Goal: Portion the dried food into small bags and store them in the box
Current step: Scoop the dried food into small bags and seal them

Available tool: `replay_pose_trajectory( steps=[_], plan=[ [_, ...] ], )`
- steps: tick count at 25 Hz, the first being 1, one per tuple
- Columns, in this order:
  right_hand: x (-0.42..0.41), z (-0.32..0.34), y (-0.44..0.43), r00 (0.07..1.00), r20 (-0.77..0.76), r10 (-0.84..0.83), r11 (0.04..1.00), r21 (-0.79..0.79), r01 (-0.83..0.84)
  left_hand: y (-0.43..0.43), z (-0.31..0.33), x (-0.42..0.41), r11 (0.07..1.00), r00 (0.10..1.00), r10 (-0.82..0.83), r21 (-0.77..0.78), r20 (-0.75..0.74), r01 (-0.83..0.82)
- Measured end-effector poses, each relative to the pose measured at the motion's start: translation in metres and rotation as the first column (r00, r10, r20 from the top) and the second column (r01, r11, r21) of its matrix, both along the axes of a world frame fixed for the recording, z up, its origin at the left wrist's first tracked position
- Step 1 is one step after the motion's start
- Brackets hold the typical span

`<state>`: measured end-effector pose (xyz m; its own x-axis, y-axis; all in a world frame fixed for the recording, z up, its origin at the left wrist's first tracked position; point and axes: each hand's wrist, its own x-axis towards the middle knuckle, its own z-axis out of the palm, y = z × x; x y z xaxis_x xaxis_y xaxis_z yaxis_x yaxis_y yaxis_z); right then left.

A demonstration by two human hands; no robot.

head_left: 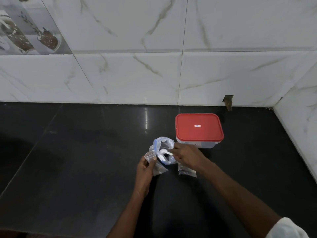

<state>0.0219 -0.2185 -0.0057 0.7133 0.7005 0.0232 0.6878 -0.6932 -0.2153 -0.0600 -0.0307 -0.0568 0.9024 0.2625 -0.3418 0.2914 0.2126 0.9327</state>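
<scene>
On the black counter stands a large clear zip bag [165,143] with a blue seal strip, its mouth open. My right hand [186,156] pinches the handle of a white plastic spoon [163,152] that reaches into that bag. My left hand [145,166] holds a small clear bag [158,169] just left of the big one. A small pile of clear small bags [187,170] lies under my right wrist. A clear box with a red lid [199,127], lid on, sits behind and to the right of my hands.
A white marble-tiled wall [154,74] runs along the back of the counter [68,152] and turns forward at the right corner [295,117]. A small chipped hole [228,101] shows at the wall's base behind the box.
</scene>
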Motion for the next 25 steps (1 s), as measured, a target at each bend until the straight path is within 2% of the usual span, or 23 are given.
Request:
replay_pose_trajectory(
  steps=[5, 9, 14, 15, 17, 19, 21, 23, 25],
  plan=[
    [-0.003, 0.006, 0.008, 0.995, -0.012, -0.103, 0.995, -0.017, 0.102, -0.004, -0.003, -0.005, 0.999, 1.000, -0.014, -0.035, -0.015, 0.013],
    [-0.015, 0.008, 0.013, 0.984, -0.102, -0.146, 0.989, -0.011, 0.146, -0.013, -0.005, -0.014, 0.999, 0.999, -0.007, -0.040, -0.040, 0.006],
    [-0.019, 0.007, 0.019, 0.985, -0.016, -0.174, 0.977, -0.129, 0.171, -0.018, -0.004, -0.016, 0.998, 0.999, 0.010, -0.062, -0.035, -0.012],
    [-0.023, 0.005, 0.023, 0.980, -0.041, -0.196, 0.974, -0.124, 0.190, -0.021, -0.001, -0.016, 0.998, 1.000, -0.002, -0.062, -0.025, 0.000],
    [-0.029, 0.005, 0.029, 0.944, -0.136, -0.301, 0.953, 0.003, 0.304, -0.027, 0.003, -0.016, 0.998, 1.000, -0.013, -0.067, -0.011, 0.013],
    [-0.030, 0.006, 0.031, 0.885, -0.238, -0.399, 0.887, 0.146, 0.439, -0.030, 0.004, -0.015, 0.996, 1.000, -0.004, -0.088, 0.002, 0.005],
    [-0.026, 0.010, 0.031, 0.818, -0.345, -0.460, 0.811, 0.212, 0.545, -0.032, 0.006, -0.012, 0.996, 1.000, -0.011, -0.089, 0.019, 0.013],
    [-0.020, 0.011, 0.029, 0.705, -0.485, -0.518, 0.701, 0.232, 0.674, -0.035, 0.014, -0.006, 0.998, 0.999, -0.018, -0.060, 0.034, 0.020],
    [-0.013, 0.006, 0.025, 0.553, -0.632, -0.543, 0.544, 0.237, 0.805, -0.037, 0.019, -0.002, 0.999, 1.000, -0.002, -0.038, 0.027, 0.003]
  ],
)
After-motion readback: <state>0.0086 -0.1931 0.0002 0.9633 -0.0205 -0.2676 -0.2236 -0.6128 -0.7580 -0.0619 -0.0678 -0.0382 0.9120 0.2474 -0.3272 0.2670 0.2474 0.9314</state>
